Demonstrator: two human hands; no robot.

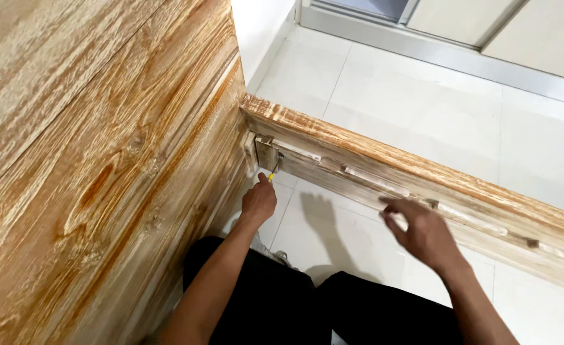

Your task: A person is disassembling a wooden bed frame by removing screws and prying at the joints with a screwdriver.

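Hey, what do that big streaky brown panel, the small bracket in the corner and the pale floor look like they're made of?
Big streaky brown panel: wood, whitewashed and rubbed back, with open grain and a knot. Small grey corner bracket: probably metal, with a dull sheen. Pale floor: likely glazed ceramic tile, glossy with grout lines. The left hand holds a yellow-handled tool at the bracket.

White floor tiles [422,96] spread across the frame's right, a grey metal door track [435,54] running along the top edge.
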